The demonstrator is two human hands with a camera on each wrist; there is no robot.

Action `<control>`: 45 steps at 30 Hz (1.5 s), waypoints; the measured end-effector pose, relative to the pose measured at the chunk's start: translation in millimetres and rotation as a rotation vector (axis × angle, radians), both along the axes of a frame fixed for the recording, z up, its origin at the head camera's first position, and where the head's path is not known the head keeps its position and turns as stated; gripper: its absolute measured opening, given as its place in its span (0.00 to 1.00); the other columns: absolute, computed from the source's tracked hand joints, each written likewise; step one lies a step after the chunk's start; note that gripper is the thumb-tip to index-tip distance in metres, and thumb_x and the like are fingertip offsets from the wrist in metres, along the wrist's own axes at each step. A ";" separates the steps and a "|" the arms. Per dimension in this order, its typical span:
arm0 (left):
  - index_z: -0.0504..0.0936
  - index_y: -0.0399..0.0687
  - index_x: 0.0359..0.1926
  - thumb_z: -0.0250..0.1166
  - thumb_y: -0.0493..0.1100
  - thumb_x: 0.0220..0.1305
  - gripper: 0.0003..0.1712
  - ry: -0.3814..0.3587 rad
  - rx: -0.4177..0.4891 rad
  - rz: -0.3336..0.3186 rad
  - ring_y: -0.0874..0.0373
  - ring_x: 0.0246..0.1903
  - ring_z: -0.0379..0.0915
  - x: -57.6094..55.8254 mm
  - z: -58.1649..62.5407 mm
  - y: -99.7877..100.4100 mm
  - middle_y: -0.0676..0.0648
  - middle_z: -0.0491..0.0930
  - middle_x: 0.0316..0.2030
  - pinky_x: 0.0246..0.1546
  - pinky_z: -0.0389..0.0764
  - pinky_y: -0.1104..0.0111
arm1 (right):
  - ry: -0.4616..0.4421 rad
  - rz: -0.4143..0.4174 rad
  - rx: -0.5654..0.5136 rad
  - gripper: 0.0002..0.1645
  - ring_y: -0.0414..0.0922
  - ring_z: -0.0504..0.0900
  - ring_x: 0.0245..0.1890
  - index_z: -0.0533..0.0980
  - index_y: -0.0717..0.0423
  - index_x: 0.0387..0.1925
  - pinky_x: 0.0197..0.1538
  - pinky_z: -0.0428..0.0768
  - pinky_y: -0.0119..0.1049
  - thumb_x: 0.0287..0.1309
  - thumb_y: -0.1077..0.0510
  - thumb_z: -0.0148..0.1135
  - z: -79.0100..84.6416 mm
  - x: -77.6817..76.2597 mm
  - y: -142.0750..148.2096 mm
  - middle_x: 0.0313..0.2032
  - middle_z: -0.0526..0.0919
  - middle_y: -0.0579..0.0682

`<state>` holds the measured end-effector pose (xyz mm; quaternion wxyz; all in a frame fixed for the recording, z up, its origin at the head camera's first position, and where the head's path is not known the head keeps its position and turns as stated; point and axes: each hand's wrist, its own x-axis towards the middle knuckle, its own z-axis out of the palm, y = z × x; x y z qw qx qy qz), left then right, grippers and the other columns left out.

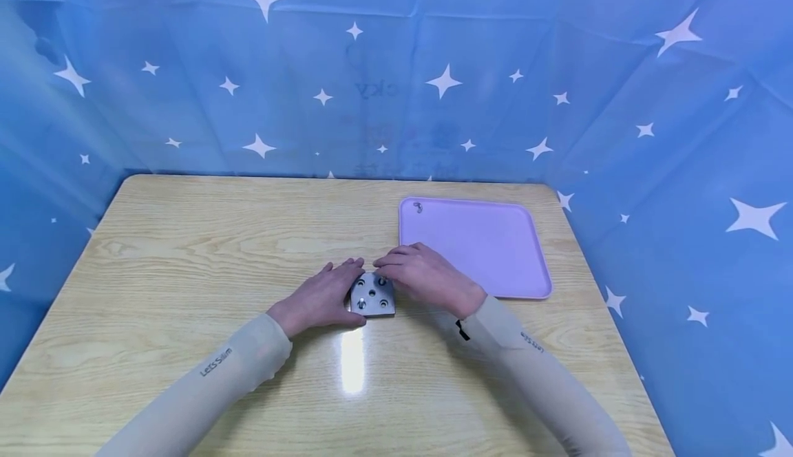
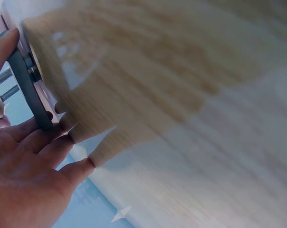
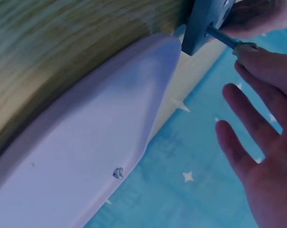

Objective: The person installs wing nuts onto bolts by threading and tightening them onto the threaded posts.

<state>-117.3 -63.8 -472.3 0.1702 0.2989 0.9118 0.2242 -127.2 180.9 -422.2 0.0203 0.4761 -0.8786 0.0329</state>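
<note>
A small grey metal plate (image 1: 374, 305) with several holes and rounded far corners lies near the middle of the table. My left hand (image 1: 323, 297) grips its left side, thumb at the near edge and fingers round the far one. Two threaded bolts (image 2: 9, 93) stick up through the plate, and a bolt head (image 2: 34, 71) shows on its underside. With thumb and forefinger, my right hand (image 1: 431, 278) pinches a small metal nut (image 3: 246, 46) at the top of the far right bolt (image 3: 220, 35). Its other fingers are spread, and the fingertips partly hide the nut.
A shallow purple tray (image 1: 480, 243) lies on the wooden table (image 1: 186, 257) just beyond and right of my right hand. In its far left corner sits a small silvery metal piece (image 3: 118, 173). A blue star-patterned curtain (image 1: 384, 51) hangs behind the table and along its sides.
</note>
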 end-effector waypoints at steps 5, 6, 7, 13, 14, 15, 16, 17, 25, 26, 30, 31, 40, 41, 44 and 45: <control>0.66 0.35 0.75 0.79 0.61 0.53 0.58 -0.011 -0.001 0.003 0.45 0.77 0.54 -1.1 0.7 1.5 0.39 0.60 0.77 0.77 0.54 0.46 | 0.025 -0.021 -0.034 0.14 0.45 0.82 0.56 0.86 0.49 0.50 0.61 0.79 0.45 0.64 0.61 0.70 -3.7 -1.5 -1.7 0.53 0.87 0.44; 0.66 0.35 0.75 0.79 0.61 0.53 0.58 -0.011 -0.003 0.002 0.45 0.77 0.54 -1.1 0.9 1.5 0.39 0.60 0.77 0.77 0.54 0.46 | 0.023 -0.031 -0.041 0.12 0.45 0.82 0.55 0.87 0.49 0.49 0.59 0.79 0.45 0.65 0.60 0.70 -4.8 -1.7 -2.4 0.51 0.87 0.44; 0.66 0.34 0.75 0.79 0.61 0.53 0.58 -0.012 -0.004 0.003 0.45 0.77 0.54 -1.1 1.0 1.5 0.39 0.60 0.77 0.77 0.54 0.46 | 0.022 -0.043 -0.050 0.11 0.44 0.82 0.54 0.87 0.48 0.48 0.58 0.80 0.44 0.65 0.59 0.70 -5.7 -1.8 -3.3 0.50 0.88 0.44; 0.66 0.34 0.75 0.79 0.61 0.53 0.58 -0.006 -0.004 0.004 0.46 0.78 0.54 0.0 1.7 0.7 0.39 0.60 0.78 0.78 0.54 0.46 | 0.029 -0.125 -0.071 0.06 0.43 0.83 0.43 0.85 0.48 0.41 0.47 0.81 0.41 0.67 0.52 0.70 -12.2 -0.2 -9.0 0.40 0.86 0.43; 0.66 0.34 0.75 0.79 0.61 0.53 0.58 -0.004 -0.005 0.005 0.46 0.78 0.54 0.2 1.7 0.7 0.39 0.60 0.78 0.78 0.53 0.46 | 0.035 -0.143 -0.070 0.07 0.43 0.83 0.42 0.85 0.48 0.40 0.46 0.81 0.41 0.67 0.51 0.69 -13.2 0.5 -9.8 0.38 0.86 0.43; 0.66 0.34 0.75 0.79 0.61 0.53 0.58 -0.001 -0.006 0.005 0.46 0.77 0.54 0.6 1.8 0.7 0.39 0.60 0.78 0.78 0.54 0.46 | 0.041 -0.163 -0.071 0.08 0.43 0.83 0.41 0.85 0.49 0.39 0.46 0.81 0.41 0.67 0.50 0.69 -14.3 1.5 -10.6 0.37 0.85 0.43; 0.66 0.34 0.75 0.79 0.61 0.52 0.58 0.000 -0.008 0.006 0.45 0.77 0.54 0.8 1.8 0.7 0.39 0.60 0.78 0.78 0.53 0.46 | 0.046 -0.184 -0.074 0.09 0.43 0.82 0.40 0.84 0.50 0.38 0.45 0.81 0.41 0.67 0.49 0.69 -15.2 2.6 -11.6 0.36 0.85 0.44; 0.66 0.34 0.75 0.79 0.61 0.52 0.58 0.004 -0.008 0.006 0.45 0.77 0.54 1.0 1.8 0.7 0.39 0.60 0.77 0.77 0.54 0.46 | 0.055 -0.203 -0.077 0.10 0.44 0.82 0.39 0.84 0.50 0.37 0.45 0.81 0.41 0.67 0.49 0.69 -16.3 3.7 -12.6 0.36 0.85 0.44; 0.66 0.33 0.74 0.80 0.61 0.52 0.58 0.016 -0.009 0.004 0.44 0.77 0.55 1.4 1.4 1.8 0.38 0.61 0.77 0.77 0.55 0.45 | 0.143 -0.270 -0.098 0.15 0.47 0.81 0.34 0.82 0.53 0.35 0.41 0.80 0.43 0.67 0.46 0.67 -23.3 10.3 -17.3 0.32 0.84 0.47; 0.66 0.33 0.74 0.80 0.61 0.52 0.58 0.015 -0.009 0.003 0.44 0.77 0.55 1.3 1.1 1.9 0.38 0.61 0.77 0.77 0.55 0.45 | 0.134 -0.269 -0.095 0.16 0.48 0.82 0.36 0.82 0.54 0.37 0.42 0.80 0.43 0.67 0.44 0.67 -22.8 10.5 -15.9 0.34 0.85 0.48; 0.66 0.34 0.74 0.79 0.61 0.53 0.58 0.012 -0.014 -0.002 0.45 0.77 0.55 0.5 0.5 1.7 0.39 0.61 0.77 0.77 0.55 0.45 | 0.059 -0.222 -0.066 0.23 0.49 0.83 0.50 0.83 0.54 0.53 0.53 0.80 0.48 0.66 0.42 0.66 -11.1 9.0 -7.5 0.49 0.87 0.49; 0.66 0.34 0.74 0.79 0.61 0.53 0.57 0.012 -0.011 -0.002 0.44 0.77 0.55 0.3 0.4 1.4 0.38 0.61 0.77 0.77 0.55 0.45 | 0.034 -0.197 -0.054 0.23 0.49 0.82 0.55 0.82 0.53 0.58 0.56 0.79 0.49 0.67 0.45 0.65 -7.4 7.8 -5.2 0.55 0.85 0.49; 0.67 0.36 0.74 0.79 0.61 0.53 0.56 -0.007 -0.009 0.002 0.45 0.78 0.54 -0.4 -0.7 0.4 0.39 0.61 0.77 0.77 0.54 0.45 | -0.059 -0.028 0.024 0.23 0.44 0.76 0.65 0.80 0.47 0.64 0.60 0.78 0.48 0.69 0.61 0.65 3.3 -0.1 1.9 0.65 0.80 0.43; 0.67 0.36 0.74 0.79 0.61 0.53 0.56 -0.006 -0.010 0.001 0.45 0.78 0.54 -0.3 -0.8 0.6 0.40 0.60 0.77 0.77 0.54 0.45 | -0.058 -0.030 0.022 0.22 0.44 0.77 0.65 0.81 0.47 0.63 0.60 0.78 0.47 0.69 0.61 0.66 2.6 -0.2 1.9 0.64 0.81 0.43; 0.67 0.35 0.74 0.79 0.61 0.53 0.56 -0.003 -0.014 0.001 0.45 0.78 0.54 -0.4 -1.4 0.8 0.40 0.60 0.77 0.78 0.54 0.46 | -0.053 -0.040 0.010 0.19 0.43 0.78 0.63 0.83 0.47 0.60 0.60 0.78 0.46 0.69 0.57 0.66 -0.2 -1.2 1.5 0.62 0.83 0.43; 0.67 0.35 0.74 0.79 0.61 0.53 0.56 -0.003 -0.016 0.001 0.45 0.78 0.53 -0.4 -1.4 0.8 0.40 0.60 0.78 0.78 0.54 0.46 | -0.052 -0.043 0.006 0.18 0.44 0.79 0.62 0.83 0.47 0.59 0.60 0.78 0.46 0.69 0.56 0.67 -0.8 -1.4 1.1 0.61 0.83 0.43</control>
